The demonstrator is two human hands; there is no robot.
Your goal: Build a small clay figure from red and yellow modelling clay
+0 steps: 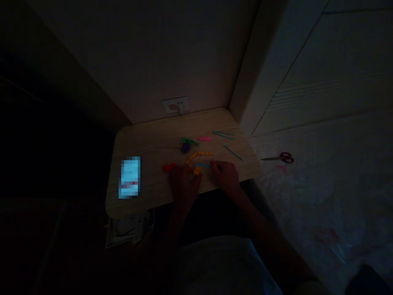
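On a small wooden table in dim light, my left hand [184,182] has its fingers and thumb around a yellow-orange clay-like piece [198,171]. Pinched in my right hand [227,176] is a thin blue modelling tool [202,165], which points left across the top of that piece. Just beyond both hands curves a row of small yellow-orange lumps [199,154]. A red lump [168,167] lies beside my left fingers. Farther back are a dark purple lump [185,148], a green piece [189,141] and a pink piece [204,139].
More blue sticks [233,153] lie at the table's right. A lit phone [129,178] rests on the left of the wooden table [150,135]. Red-handled scissors [286,157] lie beyond the right edge. A wall socket [175,105] with a plug is behind.
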